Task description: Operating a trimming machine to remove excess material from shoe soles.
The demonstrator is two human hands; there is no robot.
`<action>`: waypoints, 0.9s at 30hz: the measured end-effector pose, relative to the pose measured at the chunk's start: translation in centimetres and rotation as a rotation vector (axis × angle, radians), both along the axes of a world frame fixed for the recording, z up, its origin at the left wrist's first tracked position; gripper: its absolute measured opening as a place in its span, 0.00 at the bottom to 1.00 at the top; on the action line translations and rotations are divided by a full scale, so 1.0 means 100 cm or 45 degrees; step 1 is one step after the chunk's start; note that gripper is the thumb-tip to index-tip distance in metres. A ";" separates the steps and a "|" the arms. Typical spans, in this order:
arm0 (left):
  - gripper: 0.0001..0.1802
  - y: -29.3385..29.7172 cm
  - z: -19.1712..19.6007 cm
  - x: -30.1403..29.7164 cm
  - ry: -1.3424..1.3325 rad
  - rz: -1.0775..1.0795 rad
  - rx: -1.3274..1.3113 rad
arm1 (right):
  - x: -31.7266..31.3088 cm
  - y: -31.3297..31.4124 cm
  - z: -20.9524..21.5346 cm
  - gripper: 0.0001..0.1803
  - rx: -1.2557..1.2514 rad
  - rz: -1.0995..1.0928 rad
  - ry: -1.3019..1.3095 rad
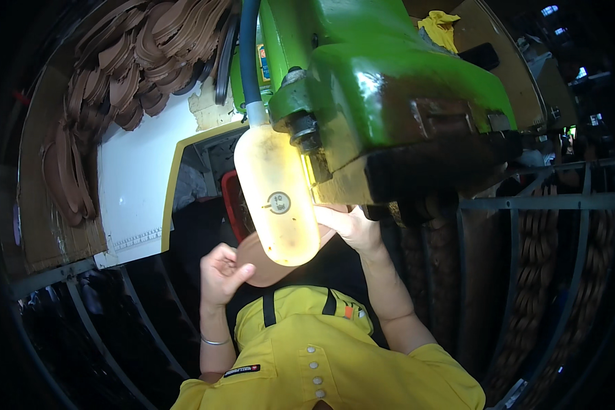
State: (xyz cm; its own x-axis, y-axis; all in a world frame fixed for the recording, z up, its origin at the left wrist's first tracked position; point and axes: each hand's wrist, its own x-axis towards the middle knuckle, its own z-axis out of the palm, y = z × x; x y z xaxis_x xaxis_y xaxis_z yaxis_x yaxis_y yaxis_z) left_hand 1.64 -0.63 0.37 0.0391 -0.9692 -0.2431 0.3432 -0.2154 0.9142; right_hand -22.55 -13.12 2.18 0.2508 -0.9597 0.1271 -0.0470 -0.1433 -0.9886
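- Sole, a brown leather-like piece, sits at mid-frame under the green machine, mostly hidden behind a yellowish bottle hanging from a blue hose.
- Left hand pinches the sole's near-left edge, fingers curled over it.
- Right hand holds the far-right end, close under the machine head; its grip is partly hidden, so how tightly it closes I cannot tell.
- Its long axis runs left hand to right hand, rising toward the machine; the right hand is nearer the head.
- More brown soles lie piled upper left.
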 end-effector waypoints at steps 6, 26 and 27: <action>0.21 0.007 -0.004 -0.077 -0.255 -0.407 0.070 | 0.006 -0.007 0.015 0.10 0.143 0.032 -0.037; 0.15 -0.127 0.024 -0.031 -0.718 0.229 -0.606 | -0.121 -0.018 0.097 0.22 -0.227 -1.120 -0.399; 0.13 -0.151 0.041 -0.028 -0.238 0.491 -0.508 | -0.126 -0.017 0.098 0.22 -0.186 -1.074 -0.477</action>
State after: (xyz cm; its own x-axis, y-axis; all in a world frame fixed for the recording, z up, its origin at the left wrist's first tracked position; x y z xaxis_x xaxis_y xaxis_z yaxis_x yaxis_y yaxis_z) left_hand -1.19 -15.76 4.46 0.4145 -0.8915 0.1827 0.1534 0.2663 0.9516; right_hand -35.19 -14.77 12.03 -0.6032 -0.7739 0.1930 0.1258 -0.3312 -0.9351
